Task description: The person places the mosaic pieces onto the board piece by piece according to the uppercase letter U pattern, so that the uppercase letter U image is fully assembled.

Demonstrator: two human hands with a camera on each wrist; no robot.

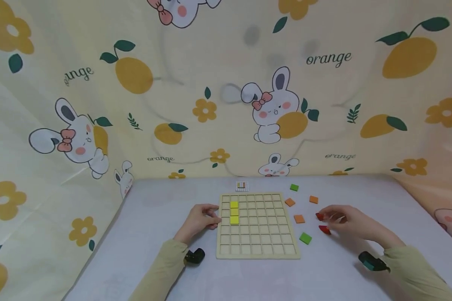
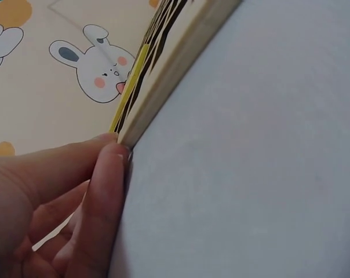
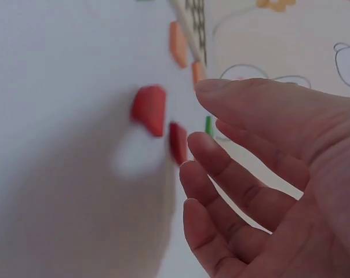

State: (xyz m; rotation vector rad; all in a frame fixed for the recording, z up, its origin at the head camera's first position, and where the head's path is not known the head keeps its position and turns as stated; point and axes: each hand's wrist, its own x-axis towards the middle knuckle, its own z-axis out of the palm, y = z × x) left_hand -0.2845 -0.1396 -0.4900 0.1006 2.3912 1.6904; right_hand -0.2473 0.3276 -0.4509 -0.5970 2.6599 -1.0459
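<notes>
A pale wooden grid board lies flat, with yellow square tiles in a column near its left side. My left hand is at the board's left edge; thumb and finger meet on that edge in the left wrist view. Over on the right, my right hand hovers with loosely bent fingers, thumb apart from them, beside two red pieces. One red piece is nearer me; the other red piece is partly behind the fingertips. In the right wrist view, a gap separates thumb and fingers, with no piece between them.
Orange tiles and green tiles lie scattered right of the board. A small patterned card lies behind it. The white tabletop ends at a printed cloth backdrop.
</notes>
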